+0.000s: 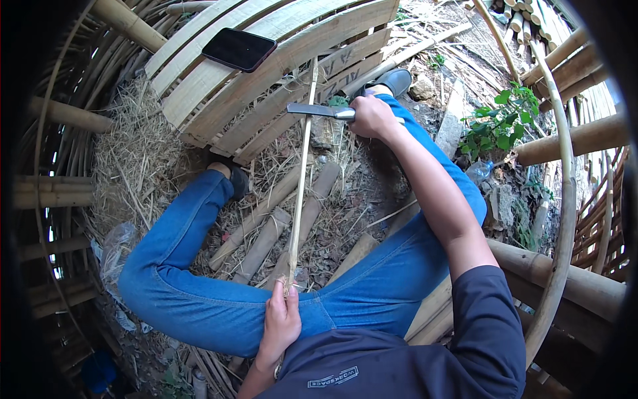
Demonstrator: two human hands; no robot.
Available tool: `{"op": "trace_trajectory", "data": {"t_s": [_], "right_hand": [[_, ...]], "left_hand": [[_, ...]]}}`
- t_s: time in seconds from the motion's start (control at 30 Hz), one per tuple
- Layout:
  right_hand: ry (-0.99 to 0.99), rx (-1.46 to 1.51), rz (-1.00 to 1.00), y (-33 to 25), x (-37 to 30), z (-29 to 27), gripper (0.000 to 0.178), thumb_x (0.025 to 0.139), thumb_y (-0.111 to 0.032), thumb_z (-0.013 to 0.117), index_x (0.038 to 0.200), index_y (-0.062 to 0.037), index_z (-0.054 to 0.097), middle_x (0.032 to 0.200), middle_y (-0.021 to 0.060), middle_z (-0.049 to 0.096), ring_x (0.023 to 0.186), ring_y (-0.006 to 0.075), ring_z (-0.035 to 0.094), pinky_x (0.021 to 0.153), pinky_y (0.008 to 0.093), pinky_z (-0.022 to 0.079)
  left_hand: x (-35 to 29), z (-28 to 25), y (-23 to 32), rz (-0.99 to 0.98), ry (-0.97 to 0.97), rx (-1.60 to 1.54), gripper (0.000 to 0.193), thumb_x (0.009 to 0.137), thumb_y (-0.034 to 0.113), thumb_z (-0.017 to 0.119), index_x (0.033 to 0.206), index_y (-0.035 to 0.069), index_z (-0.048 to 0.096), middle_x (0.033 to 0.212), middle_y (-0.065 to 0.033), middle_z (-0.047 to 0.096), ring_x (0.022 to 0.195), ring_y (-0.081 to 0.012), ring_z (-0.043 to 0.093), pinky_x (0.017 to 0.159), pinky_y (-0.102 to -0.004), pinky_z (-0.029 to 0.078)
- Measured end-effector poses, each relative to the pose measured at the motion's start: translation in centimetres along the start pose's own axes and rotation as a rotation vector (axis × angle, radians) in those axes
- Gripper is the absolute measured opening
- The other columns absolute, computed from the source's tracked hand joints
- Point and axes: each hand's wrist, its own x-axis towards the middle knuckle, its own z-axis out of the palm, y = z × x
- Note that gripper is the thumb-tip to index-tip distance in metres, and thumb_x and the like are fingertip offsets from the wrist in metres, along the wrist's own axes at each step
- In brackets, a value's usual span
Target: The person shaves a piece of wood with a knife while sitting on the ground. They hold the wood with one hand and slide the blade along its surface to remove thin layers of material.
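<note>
A long, pale bamboo strip (300,206) runs from my lap away toward the slatted wooden crate. My left hand (282,322) is closed round its near end, where some frayed fibres show. Farther out, my right hand (373,118) grips the handle of a knife (316,110) with a broad grey blade. The blade lies crosswise over the strip, near its far part; whether its edge bites into the strip I cannot tell. The far end of the strip reaches the side of the crate (292,53).
A dark phone (239,49) lies on the crate's top. Several cut bamboo poles (262,246) rest on the littered ground between my legs. Dry straw (136,143) is heaped at left. A leafy green plant (503,120) and a curved bamboo pole (565,199) stand at right.
</note>
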Motion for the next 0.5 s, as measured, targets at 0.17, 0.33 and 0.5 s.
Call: {"op": "trace_trajectory", "data": {"t_s": [0.17, 0.33, 0.5], "right_hand": [[0.077, 0.145, 0.201, 1.2, 1.1, 2.1, 0.027, 0.070, -0.016, 0.064, 0.094, -0.0042, 0.070, 0.095, 0.0245, 0.068, 0.092, 0.0374, 0.067, 0.085, 0.0445, 0.053], [0.082, 0.053, 0.166, 0.7, 0.4, 0.6, 0.028, 0.070, -0.015, 0.063, 0.094, -0.0029, 0.070, 0.093, 0.0236, 0.068, 0.093, 0.0374, 0.066, 0.085, 0.0444, 0.053], [0.015, 0.049, 0.122, 0.8, -0.3, 0.0, 0.028, 0.070, -0.015, 0.063, 0.094, -0.0025, 0.070, 0.094, 0.0246, 0.068, 0.094, 0.0370, 0.066, 0.086, 0.0441, 0.053]], "left_hand": [[0.0, -0.1, 0.2, -0.057, -0.029, -0.070, 0.023, 0.104, 0.022, 0.040, 0.110, 0.003, 0.050, 0.062, 0.0044, 0.040, 0.051, -0.0034, 0.037, 0.046, -0.0224, 0.033], [-0.1, 0.1, 0.7, -0.076, -0.023, -0.054, 0.021, 0.105, 0.022, 0.039, 0.110, 0.004, 0.049, 0.062, 0.0055, 0.038, 0.051, -0.0024, 0.034, 0.045, -0.0211, 0.030], [0.0, 0.3, -0.1, -0.019, -0.037, -0.107, 0.020, 0.105, 0.022, 0.038, 0.110, 0.006, 0.048, 0.060, 0.0059, 0.035, 0.049, -0.0018, 0.031, 0.042, -0.0209, 0.027]]}}
